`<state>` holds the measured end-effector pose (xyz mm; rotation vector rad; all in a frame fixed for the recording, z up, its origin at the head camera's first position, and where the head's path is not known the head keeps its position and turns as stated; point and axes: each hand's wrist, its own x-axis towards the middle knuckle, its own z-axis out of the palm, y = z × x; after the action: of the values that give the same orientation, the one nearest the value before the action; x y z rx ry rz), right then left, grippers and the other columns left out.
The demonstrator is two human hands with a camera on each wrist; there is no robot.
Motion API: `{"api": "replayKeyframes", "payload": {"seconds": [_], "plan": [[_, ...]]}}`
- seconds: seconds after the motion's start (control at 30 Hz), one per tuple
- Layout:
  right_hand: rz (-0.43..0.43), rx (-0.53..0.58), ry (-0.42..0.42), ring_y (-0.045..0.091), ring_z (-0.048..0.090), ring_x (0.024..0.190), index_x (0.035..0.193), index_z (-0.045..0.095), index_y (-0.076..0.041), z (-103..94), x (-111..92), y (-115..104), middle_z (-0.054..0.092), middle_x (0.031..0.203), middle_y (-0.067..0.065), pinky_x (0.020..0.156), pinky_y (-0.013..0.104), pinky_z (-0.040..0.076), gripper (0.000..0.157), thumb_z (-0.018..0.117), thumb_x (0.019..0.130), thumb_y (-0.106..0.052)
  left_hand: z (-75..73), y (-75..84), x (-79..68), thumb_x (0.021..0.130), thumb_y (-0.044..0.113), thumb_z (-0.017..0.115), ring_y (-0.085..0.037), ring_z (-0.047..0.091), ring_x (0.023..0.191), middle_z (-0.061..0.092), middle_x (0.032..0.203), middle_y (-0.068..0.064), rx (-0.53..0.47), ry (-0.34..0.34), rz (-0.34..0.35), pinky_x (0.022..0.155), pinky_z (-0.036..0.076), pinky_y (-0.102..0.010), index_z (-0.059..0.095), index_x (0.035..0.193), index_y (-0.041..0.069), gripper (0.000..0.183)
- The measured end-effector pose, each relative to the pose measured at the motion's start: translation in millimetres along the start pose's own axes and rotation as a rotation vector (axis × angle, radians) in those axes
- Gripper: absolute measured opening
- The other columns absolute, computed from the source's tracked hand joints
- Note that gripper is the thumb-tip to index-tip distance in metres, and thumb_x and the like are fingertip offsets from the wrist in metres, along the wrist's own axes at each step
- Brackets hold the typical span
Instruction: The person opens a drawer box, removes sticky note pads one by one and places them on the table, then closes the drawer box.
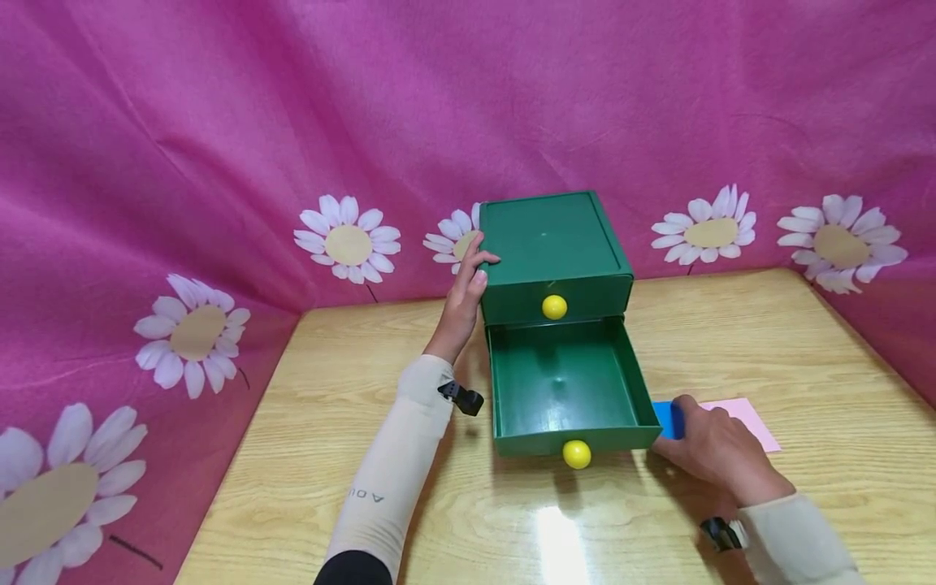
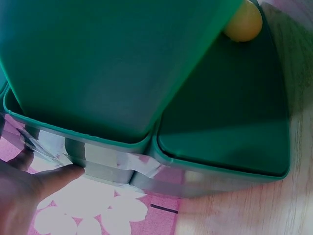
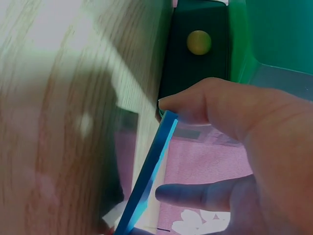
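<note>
A green drawer cabinet with yellow knobs stands on the table, its drawer below the top one pulled out and bare inside. My left hand rests against the cabinet's left side, fingertips at the top edge; the left wrist view shows its thumb against the side wall. Just right of the pulled-out drawer, my right hand grips a thin, flat blue pad. In the right wrist view, the thumb meets one end of the pad, seen edge-on. A pink sheet of paper lies behind that hand.
The light wooden table carries the cabinet. A magenta cloth with white daisies hangs behind and along both sides. Below the pulled-out drawer, the right wrist view shows another yellow knob on a dark green front.
</note>
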<state>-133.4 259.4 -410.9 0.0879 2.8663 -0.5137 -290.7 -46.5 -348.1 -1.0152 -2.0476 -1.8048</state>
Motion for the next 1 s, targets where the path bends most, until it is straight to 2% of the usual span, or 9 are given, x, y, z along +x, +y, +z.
{"api": "replayKeyframes", "payload": {"seconds": [0.23, 0.37, 0.53, 0.77, 1.0], "plan": [[-0.018, -0.005, 0.036, 0.028, 0.051, 0.065, 0.103, 0.048, 0.005, 3.3, -1.3, -0.7, 0.056, 0.077, 0.019, 0.057, 0.043, 0.044, 0.066, 0.067, 0.070, -0.050, -1.6, 0.1, -0.5, 0.093, 0.026, 0.031, -0.018, 0.008, 0.137, 0.010, 0.150, -0.008, 0.018, -0.004, 0.012, 0.105, 0.014, -0.051, 0.040, 0.122, 0.001, 0.039], [-0.023, -0.009, 0.046, 0.026, 0.048, 0.062, 0.100, 0.051, 0.004, 4.5, -2.3, -1.2, 0.053, 0.072, 0.014, 0.053, 0.037, 0.040, 0.059, 0.066, 0.071, -0.045, -1.7, 0.2, -0.9, 0.094, 0.027, 0.031, -0.017, 0.008, 0.137, 0.010, 0.150, -0.008, 0.021, -0.006, 0.006, 0.105, 0.015, -0.051, 0.040, 0.123, 0.002, 0.039], [-0.003, -0.003, 0.030, 0.026, 0.046, 0.064, 0.100, 0.051, 0.005, 5.0, -3.7, -1.1, 0.050, 0.073, 0.013, 0.054, 0.037, 0.040, 0.056, 0.065, 0.072, -0.043, -0.1, -0.2, -0.6, 0.094, 0.027, 0.031, -0.017, 0.008, 0.137, 0.010, 0.150, -0.009, 0.012, -0.010, 0.006, 0.104, 0.016, -0.051, 0.040, 0.122, 0.002, 0.039], [0.008, -0.026, 0.043, 0.028, 0.046, 0.066, 0.099, 0.054, 0.004, 5.5, -5.0, -0.5, 0.048, 0.075, 0.015, 0.053, 0.038, 0.039, 0.056, 0.065, 0.071, -0.044, 1.0, 0.4, -0.4, 0.094, 0.029, 0.031, -0.018, 0.009, 0.137, 0.010, 0.150, -0.011, 0.015, -0.007, 0.008, 0.104, 0.016, -0.052, 0.040, 0.122, 0.001, 0.041], [0.005, -0.052, 0.052, 0.030, 0.047, 0.065, 0.098, 0.054, 0.001, 6.5, -7.1, -2.0, 0.047, 0.077, 0.017, 0.050, 0.039, 0.036, 0.050, 0.063, 0.071, -0.040, 0.2, 3.1, -1.3, 0.094, 0.025, 0.030, -0.022, 0.007, 0.137, 0.009, 0.150, -0.012, 0.010, -0.014, 0.018, 0.104, 0.014, -0.052, 0.039, 0.122, -0.001, 0.039]]}}
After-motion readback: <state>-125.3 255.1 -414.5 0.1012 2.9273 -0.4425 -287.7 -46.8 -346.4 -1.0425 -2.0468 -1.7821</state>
